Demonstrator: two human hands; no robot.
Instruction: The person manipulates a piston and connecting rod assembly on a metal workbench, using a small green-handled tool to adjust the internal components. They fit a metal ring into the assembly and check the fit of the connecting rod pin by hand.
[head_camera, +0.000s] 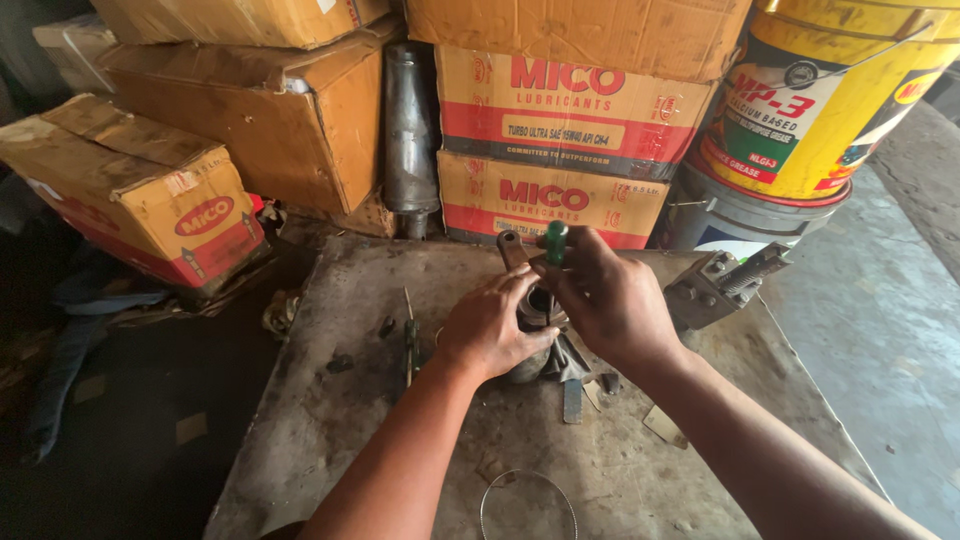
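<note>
Head view: two hands, left hand (488, 330) around one metal part (536, 312), right hand (610, 300) fingers clenching one green-handled tool (555, 240)

Both forearms are bare to the elbow, with no sleeves, gloves, rings or watch.

- cardboard boxes (560, 110): six
- pails (800, 100): two, yellow stacked on grey
- green-handled screwdriver (555, 242): one
- wire hoop (528, 500): one
- hands: two

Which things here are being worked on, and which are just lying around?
In use:
left hand
right hand
green-handled tool
metal part

Lying about:
cardboard boxes
yellow bucket
vise
wire ring
metal worktable
</note>
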